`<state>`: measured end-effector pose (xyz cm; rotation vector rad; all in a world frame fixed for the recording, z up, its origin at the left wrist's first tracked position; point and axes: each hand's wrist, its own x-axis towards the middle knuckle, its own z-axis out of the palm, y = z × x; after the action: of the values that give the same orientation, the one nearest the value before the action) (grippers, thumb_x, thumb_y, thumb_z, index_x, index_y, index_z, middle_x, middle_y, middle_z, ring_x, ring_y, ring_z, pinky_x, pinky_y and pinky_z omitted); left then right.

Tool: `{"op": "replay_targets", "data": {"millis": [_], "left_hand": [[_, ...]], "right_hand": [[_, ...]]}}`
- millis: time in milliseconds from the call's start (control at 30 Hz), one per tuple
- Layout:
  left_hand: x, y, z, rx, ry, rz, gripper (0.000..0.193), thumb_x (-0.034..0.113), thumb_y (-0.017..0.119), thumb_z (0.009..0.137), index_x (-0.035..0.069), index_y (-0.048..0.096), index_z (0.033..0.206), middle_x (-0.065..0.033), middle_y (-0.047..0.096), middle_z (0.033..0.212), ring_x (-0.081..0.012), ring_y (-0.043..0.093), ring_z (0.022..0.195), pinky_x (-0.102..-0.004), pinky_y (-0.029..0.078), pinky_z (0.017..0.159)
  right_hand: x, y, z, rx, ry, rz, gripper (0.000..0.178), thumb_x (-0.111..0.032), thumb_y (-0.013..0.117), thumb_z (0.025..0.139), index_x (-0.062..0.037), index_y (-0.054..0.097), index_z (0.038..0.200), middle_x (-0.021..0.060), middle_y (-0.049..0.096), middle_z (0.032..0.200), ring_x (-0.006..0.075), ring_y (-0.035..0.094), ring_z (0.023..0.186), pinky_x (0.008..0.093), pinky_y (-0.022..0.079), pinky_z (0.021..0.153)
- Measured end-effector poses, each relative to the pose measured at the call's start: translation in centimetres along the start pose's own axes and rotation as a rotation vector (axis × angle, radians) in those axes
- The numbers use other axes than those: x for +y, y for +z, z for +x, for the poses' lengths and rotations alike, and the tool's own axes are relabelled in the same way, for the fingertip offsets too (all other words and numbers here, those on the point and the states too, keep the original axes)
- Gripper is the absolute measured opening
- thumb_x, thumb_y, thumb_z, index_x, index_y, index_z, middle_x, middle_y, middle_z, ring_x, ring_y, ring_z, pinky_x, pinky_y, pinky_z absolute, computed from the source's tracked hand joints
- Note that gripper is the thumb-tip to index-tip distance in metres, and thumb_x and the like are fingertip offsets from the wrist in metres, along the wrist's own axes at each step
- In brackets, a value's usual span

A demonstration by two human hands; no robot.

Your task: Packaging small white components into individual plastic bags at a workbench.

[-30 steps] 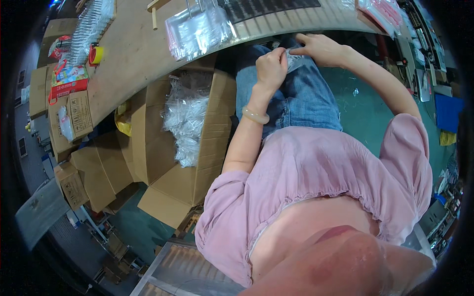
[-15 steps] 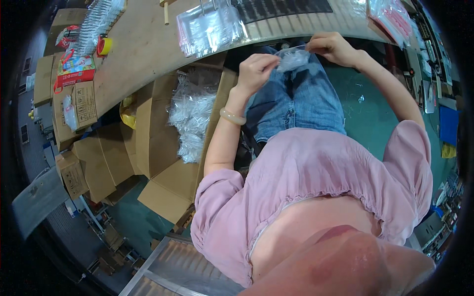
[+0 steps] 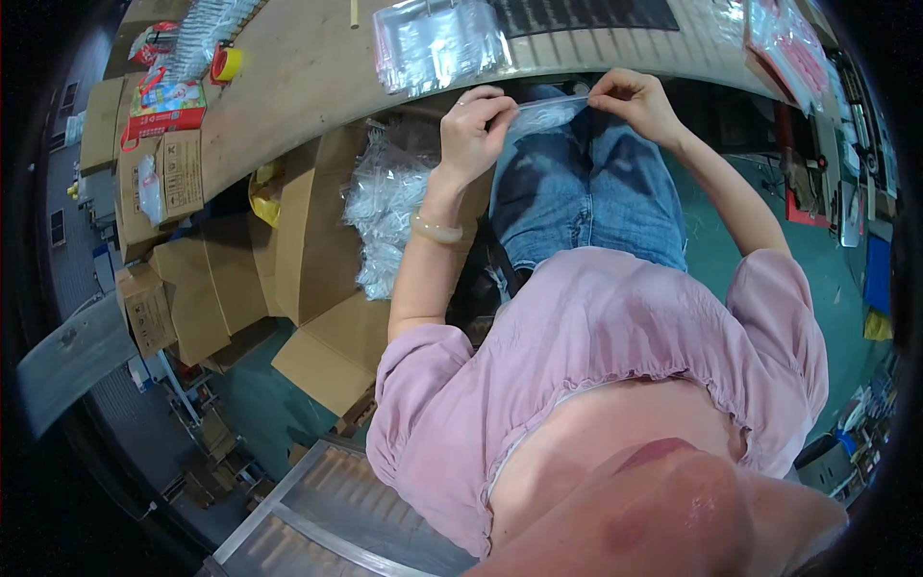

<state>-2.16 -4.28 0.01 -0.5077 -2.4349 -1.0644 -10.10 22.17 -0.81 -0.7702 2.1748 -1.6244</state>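
Note:
A small clear plastic bag [image 3: 550,111] is stretched between my two hands, just below the edge of the wooden table [image 3: 308,77] and above my lap. My left hand [image 3: 476,125] pinches the bag's left end; a pale bangle sits on that wrist. My right hand [image 3: 635,101] pinches its right end with fingertips. What is inside the bag is too small to tell.
A stack of clear bags [image 3: 437,43] lies on the table above my hands. To my left an open cardboard box [image 3: 317,231] holds a heap of clear packets [image 3: 385,212]. More cardboard boxes [image 3: 163,279], a yellow tape roll [image 3: 226,64] and a red packet [image 3: 165,104] lie further left.
Both hands have kept hold of the clear bag and drawn it out wider between them, closer under the table edge. The view has shifted a little.

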Motion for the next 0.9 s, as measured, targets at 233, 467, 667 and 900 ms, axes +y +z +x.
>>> {"op": "replay_targets", "data": {"millis": [233,467,667,900], "left_hand": [[1.2,4.4,-6.8,0.031,-0.775,-0.776,0.010,0.009,0.055,0.092,0.000,0.058,0.090,-0.0064,0.068,0.077,-0.0121,0.063,0.069,-0.0255,0.052,0.062],[2.4,5.5,-7.2,0.015,-0.593,-0.464,0.010,0.010,0.051,0.094,0.000,0.055,0.091,-0.0080,0.067,0.069,-0.0115,0.066,0.063,-0.0248,0.052,0.056],[3.0,3.5,-7.4,0.025,-0.640,-0.502,0.013,0.012,0.053,0.094,0.000,0.058,0.093,-0.0053,0.067,0.072,-0.0081,0.063,0.066,-0.0227,0.051,0.058],[3.2,-5.6,-9.2,0.106,-0.691,-0.150,0.013,0.012,0.055,0.092,0.000,0.060,0.091,-0.0041,0.067,0.072,-0.0079,0.062,0.065,-0.0225,0.051,0.061]], "right_hand": [[0.5,2.2,-1.4,-0.253,-0.190,-0.344,0.012,-0.011,0.063,0.083,-0.0024,0.060,0.091,0.0064,0.057,0.088,0.0197,0.053,0.084,0.0306,0.043,0.078],[-0.1,7.3,-0.2,-0.266,-0.369,-0.417,0.015,-0.017,0.058,0.084,-0.0043,0.056,0.092,0.0124,0.055,0.086,0.0314,0.048,0.085,0.0396,0.040,0.076],[-1.1,7.4,-0.4,-0.354,-0.327,-0.371,0.011,-0.011,0.056,0.084,-0.0019,0.050,0.083,0.0116,0.049,0.081,0.0282,0.046,0.080,0.0357,0.039,0.073],[-1.1,6.4,0.5,-0.299,-0.338,-0.315,0.011,-0.010,0.056,0.085,-0.0019,0.049,0.083,0.0093,0.047,0.077,0.0236,0.045,0.075,0.0324,0.040,0.068]]}}
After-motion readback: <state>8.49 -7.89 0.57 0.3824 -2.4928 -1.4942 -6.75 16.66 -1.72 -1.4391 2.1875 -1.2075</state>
